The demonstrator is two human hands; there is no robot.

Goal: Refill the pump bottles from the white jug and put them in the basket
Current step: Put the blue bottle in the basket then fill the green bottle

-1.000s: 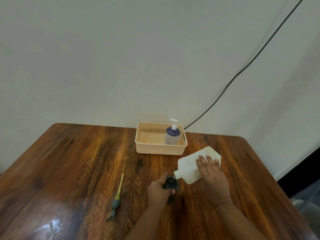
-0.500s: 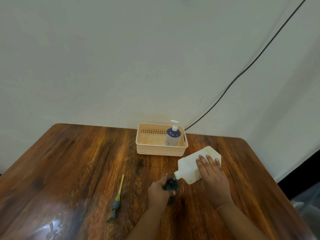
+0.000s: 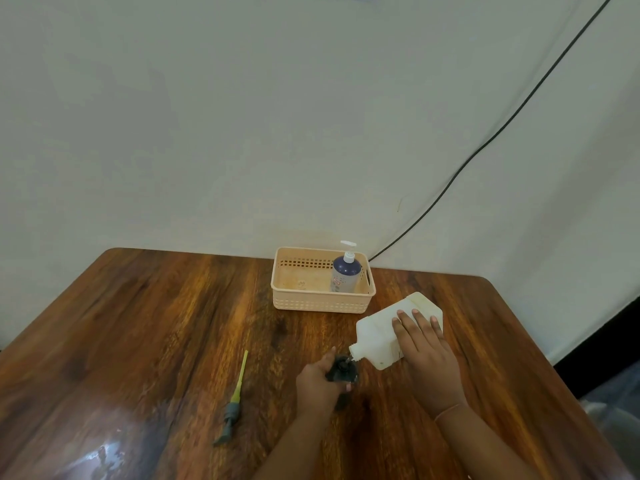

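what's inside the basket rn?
One blue pump bottle with a white pump stands upright at the right end of the basket. The rest of the floor looks bare. The near wall hides the bottle's base.

pump bottles: two, one blue [image 3: 344, 276], one dark [image 3: 342, 370]
white jug [image 3: 379, 336]: one
basket [image 3: 322, 301]: one
loose pump head [image 3: 232, 403]: one

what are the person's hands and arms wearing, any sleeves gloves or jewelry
Both forearms are bare, with no sleeves in view, and neither the left hand nor the right hand wears a glove. A thin band circles the right wrist. No rings or watch can be made out.
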